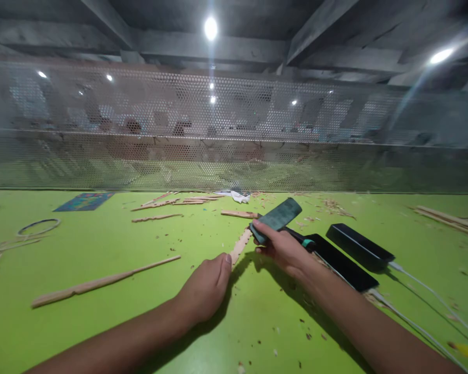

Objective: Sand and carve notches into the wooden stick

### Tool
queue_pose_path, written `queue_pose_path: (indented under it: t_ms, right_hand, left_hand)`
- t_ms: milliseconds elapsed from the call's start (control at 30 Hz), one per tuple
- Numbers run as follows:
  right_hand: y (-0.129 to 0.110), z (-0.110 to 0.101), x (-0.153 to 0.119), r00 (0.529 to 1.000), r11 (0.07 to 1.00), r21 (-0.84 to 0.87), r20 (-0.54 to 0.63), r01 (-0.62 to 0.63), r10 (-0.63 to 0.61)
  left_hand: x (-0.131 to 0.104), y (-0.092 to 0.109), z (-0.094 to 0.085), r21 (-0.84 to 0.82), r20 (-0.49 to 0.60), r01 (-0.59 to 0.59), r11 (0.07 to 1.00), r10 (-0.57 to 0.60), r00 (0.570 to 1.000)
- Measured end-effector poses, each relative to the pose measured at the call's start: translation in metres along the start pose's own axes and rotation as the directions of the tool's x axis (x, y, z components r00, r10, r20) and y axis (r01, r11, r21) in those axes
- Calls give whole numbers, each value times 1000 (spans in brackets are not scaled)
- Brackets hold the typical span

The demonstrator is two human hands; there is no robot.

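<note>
One green strip (278,219); blue sheet (83,202) illegible

Your ceiling (257,18)'s pretty dim above the mesh panel (234,122), except one lamp (210,28) blown out over its middle and another lamp (441,56) over its right end, both dropping pale streaks onto it. Stuff behind the panel's hazy, and its ends go smeary. In front of it your table (81,244) reads bright, with dark shadows by your left hand (206,288) and right hand (284,250).
</note>
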State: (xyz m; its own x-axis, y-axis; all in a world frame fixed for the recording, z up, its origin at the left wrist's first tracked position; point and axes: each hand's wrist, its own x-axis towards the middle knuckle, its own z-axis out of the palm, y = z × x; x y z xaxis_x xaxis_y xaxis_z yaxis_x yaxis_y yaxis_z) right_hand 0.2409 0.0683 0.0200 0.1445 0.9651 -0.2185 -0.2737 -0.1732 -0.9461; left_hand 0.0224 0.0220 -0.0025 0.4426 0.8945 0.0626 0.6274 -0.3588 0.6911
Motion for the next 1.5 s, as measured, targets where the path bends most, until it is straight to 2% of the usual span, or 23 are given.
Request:
queue_pose_path:
  t_ms: [300,567,833,933,1033,1233,1367,1500]
  right_hand:
    - [8,3,-7,984,995,-99,173,-31,48]
    - [15,6,-16,925,987,-146,362,-70,119]
    - [6,-1,-10,910,976,-95,354,-194,215]
    - [3,-3,-8,916,977,-74,338,-202,215]
    - [1,-5,-6,920,980,-69,337,-188,201]
    - [6,-4,-8,918,984,-114,360,-135,168]
    - [15,5,-15,911,986,-141,391,-86,135]
    - [20,15,-24,916,989,-141,388,-48,100]
  left_hand:
    - [2,-2,-2,-107,-55,7,994,-13,998]
    - [2,-4,-2,-171,-65,-20,985,9,998]
    - [6,-9,-1,-308,-96,35,951,-68,993]
    - [7,-9,1,-379,-93,93,921,-138,986]
    - [6,-9,2,-404,-91,104,909,-153,984]
    - [2,-7,-1,-305,-113,6,952,-42,993]
    - [0,-4,-3,-244,-75,-53,968,35,997]
    - [0,-1,-4,-219,-65,-68,973,55,996]
